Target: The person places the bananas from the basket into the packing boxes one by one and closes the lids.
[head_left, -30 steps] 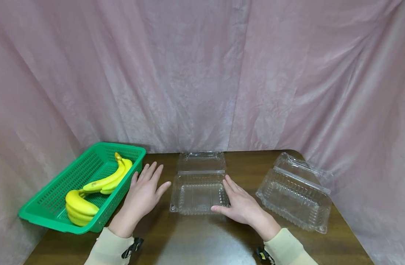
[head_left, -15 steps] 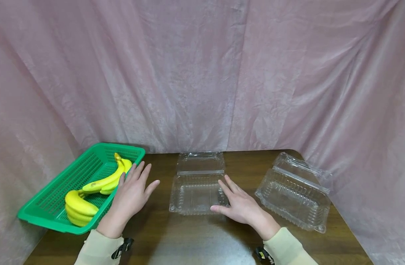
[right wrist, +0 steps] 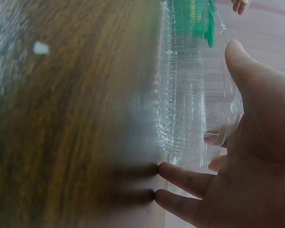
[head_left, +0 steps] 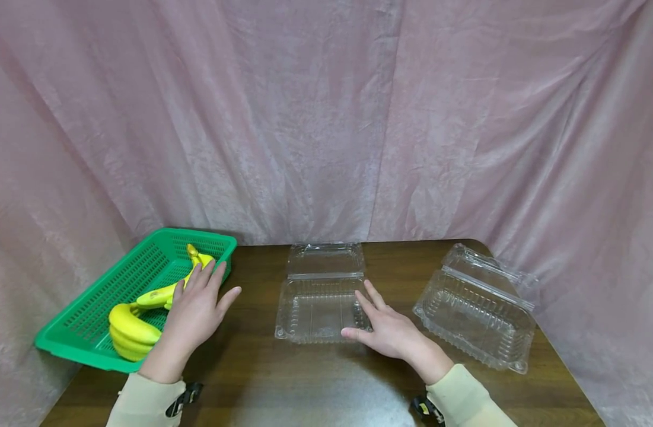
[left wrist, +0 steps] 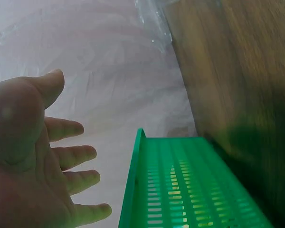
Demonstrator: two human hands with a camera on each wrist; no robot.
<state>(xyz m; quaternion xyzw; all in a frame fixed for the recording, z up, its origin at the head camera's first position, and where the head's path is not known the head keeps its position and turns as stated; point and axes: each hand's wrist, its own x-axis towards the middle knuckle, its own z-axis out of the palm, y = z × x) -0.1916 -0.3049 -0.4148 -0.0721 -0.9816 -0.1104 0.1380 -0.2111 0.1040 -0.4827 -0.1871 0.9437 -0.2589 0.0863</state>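
My left hand [head_left: 195, 309] hovers over the right rim of a green plastic basket [head_left: 70, 350], fingers spread and holding nothing. In the left wrist view its bare palm faces the camera, above the basket wall [left wrist: 175, 190]. Inside the basket lie two bunches of bananas, a near bunch [head_left: 131, 333] and a far bunch [head_left: 158, 296] partly hidden behind the hand. At the right side of a clear clamshell container [head_left: 318, 311] rests my right hand [head_left: 392, 333], fingers spread. The right wrist view shows its thumb near the container's rim and two fingertips down at the table.
A second clear clamshell [head_left: 478, 320] stands with its lid raised at the right of the brown wooden table [head_left: 305, 385]. The middle container's lid [head_left: 326, 259] is folded back. A pink curtain [head_left: 326, 118] hangs behind the table's back edge.
My left hand has moved left, from the table between basket and container to over the basket's rim and the far bananas. The right hand stays almost still beside the middle container.
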